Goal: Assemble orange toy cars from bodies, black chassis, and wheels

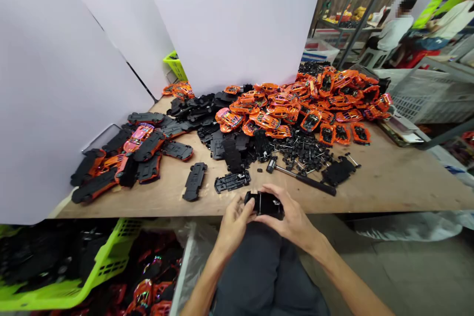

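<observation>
At the table's front edge I hold a black toy car chassis (267, 204) with a metal axle across it. My left hand (237, 216) pinches its left end, thumb on top. The fingers and thumb of my right hand (291, 213) curve around its right end. Just beyond lie a black chassis (232, 181) and a flat black car base (194, 181). A hammer (301, 177) with a black handle rests to the right, beside a heap of wheel axles (301, 150). Another black chassis (338, 171) sits right of the hammer, an axle near it.
Orange car bodies (274, 108) are piled at the back. Cars with black bases (148, 145) lie stacked at left. A green basket (111, 256) of black parts stands below the table (400, 182). White panels (237, 19) rise behind; two people (394, 29) sit at far right.
</observation>
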A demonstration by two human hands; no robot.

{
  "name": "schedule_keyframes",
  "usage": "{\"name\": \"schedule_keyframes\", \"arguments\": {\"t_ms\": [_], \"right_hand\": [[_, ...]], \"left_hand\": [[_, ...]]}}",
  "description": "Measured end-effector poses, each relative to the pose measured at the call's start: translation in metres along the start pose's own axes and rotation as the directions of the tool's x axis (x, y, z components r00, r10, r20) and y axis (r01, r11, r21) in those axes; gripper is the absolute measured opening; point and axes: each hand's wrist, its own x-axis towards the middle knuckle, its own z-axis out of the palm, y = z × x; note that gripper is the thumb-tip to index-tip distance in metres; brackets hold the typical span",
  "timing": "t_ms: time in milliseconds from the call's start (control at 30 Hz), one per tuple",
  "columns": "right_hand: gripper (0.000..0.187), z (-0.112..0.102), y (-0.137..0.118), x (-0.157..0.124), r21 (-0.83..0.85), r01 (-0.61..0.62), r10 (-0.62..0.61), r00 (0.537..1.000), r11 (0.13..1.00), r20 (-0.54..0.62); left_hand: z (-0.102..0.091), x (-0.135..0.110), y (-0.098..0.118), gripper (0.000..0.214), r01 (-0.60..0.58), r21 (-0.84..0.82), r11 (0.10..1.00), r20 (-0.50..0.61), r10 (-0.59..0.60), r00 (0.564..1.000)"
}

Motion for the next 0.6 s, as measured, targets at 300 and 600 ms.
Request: {"name": "schedule_keyframes", "arguments": {"t_ms": [300, 600], "right_hand": [[0.074, 0.016, -0.010, 0.018, 0.026, -0.015, 0.014, 0.999, 1.000, 0.034], [0.035, -0.067, 0.017, 0.151, -0.478, 0.055, -0.163, 0.969, 0.877, -0.188]], "left_hand": [[-0.002, 0.009, 0.011, 0.055, -0.021, 0.107, 0.994, -0.047, 0.026, 0.999], [-0.003, 0.027, -0.017, 0.064, -0.007, -0.149, 0.989, -0.074, -0.004, 0.997]]}}
